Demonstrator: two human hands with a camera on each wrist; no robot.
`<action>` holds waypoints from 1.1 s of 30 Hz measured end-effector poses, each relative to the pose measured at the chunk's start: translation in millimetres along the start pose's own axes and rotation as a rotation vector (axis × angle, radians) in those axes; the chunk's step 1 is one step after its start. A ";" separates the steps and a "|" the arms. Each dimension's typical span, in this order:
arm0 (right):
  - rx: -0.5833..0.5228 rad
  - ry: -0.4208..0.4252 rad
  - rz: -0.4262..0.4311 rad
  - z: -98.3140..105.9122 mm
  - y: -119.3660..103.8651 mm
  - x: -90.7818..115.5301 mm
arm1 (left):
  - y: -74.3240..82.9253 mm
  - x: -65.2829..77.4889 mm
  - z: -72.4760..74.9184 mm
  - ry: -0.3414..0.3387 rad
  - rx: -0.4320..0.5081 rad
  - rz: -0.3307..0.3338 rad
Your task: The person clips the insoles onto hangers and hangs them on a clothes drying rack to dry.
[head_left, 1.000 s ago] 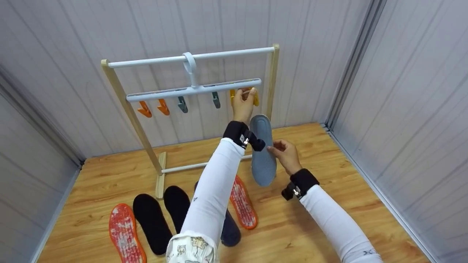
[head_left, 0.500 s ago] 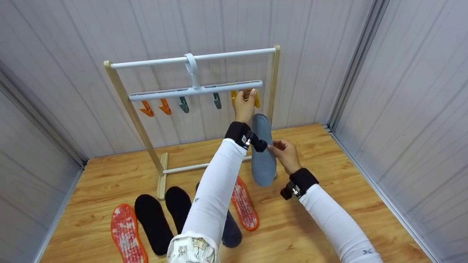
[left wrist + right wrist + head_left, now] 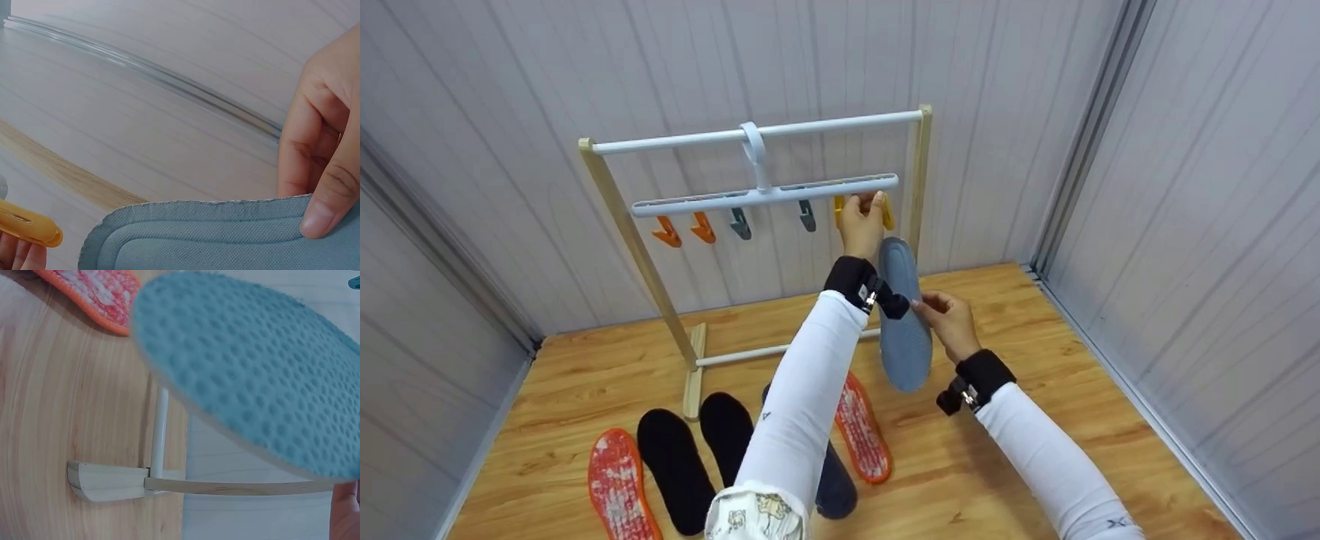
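Observation:
My right hand (image 3: 951,321) pinches the edge of a grey-blue insole (image 3: 906,345), thumb on its face, and holds it upright off the floor. In the left wrist view the insole's heel end (image 3: 185,242) lies just beside a yellow clip (image 3: 31,225), apart from it. My left hand (image 3: 861,229) is raised at the right end of the pale blue hanger (image 3: 697,204) and pinches that yellow clip, its fingertips partly hidden. Another yellow clip (image 3: 839,204) hangs to the left of the hand. The right wrist view shows the insole's dimpled surface (image 3: 242,365) close up.
The hanger hooks over the white rail (image 3: 675,141) of a wood-post rack; orange clips (image 3: 703,228) and grey clips (image 3: 808,216) hang along it. On the wooden floor lie red-and-white insoles (image 3: 864,431), black insoles (image 3: 675,469) and a dark blue insole (image 3: 835,487), partly behind my left arm. Panel walls surround the floor.
The head view has shifted, so the scene sits slightly lower in frame. Both hands keep nearly the same positions, and the insole stays upright beside the left wrist.

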State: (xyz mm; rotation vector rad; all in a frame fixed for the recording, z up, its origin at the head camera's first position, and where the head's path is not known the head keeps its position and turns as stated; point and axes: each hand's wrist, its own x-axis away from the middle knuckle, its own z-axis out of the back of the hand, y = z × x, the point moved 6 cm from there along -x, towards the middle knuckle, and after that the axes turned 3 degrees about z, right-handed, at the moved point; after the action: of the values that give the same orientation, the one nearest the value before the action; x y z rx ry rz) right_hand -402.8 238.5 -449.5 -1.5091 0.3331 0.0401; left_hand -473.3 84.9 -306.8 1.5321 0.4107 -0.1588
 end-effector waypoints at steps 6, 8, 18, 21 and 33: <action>-0.008 0.000 -0.008 1.6 -2.4 0.6 | -0.3 0.9 -0.5 0.007 -0.008 -0.014; -0.004 0.004 -0.002 2.4 -5.1 0.6 | 0.3 0.9 -0.9 0.006 -0.010 -0.011; 0.011 0.004 0.001 2.2 -13.3 -0.7 | 4.2 3.8 0.4 0.016 0.014 -0.012; 0.009 0.007 0.006 1.8 -13.7 -0.8 | 4.4 4.7 1.4 0.017 0.033 -0.014; -0.024 0.025 0.058 3.9 -20.0 -0.5 | 5.7 7.9 2.9 0.030 0.025 0.014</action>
State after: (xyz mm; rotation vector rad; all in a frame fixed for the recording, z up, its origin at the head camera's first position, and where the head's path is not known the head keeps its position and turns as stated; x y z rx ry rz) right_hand -397.9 241.0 -429.8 -1.5249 0.3976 0.0719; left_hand -463.5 83.5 -304.3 1.5629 0.4230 -0.1305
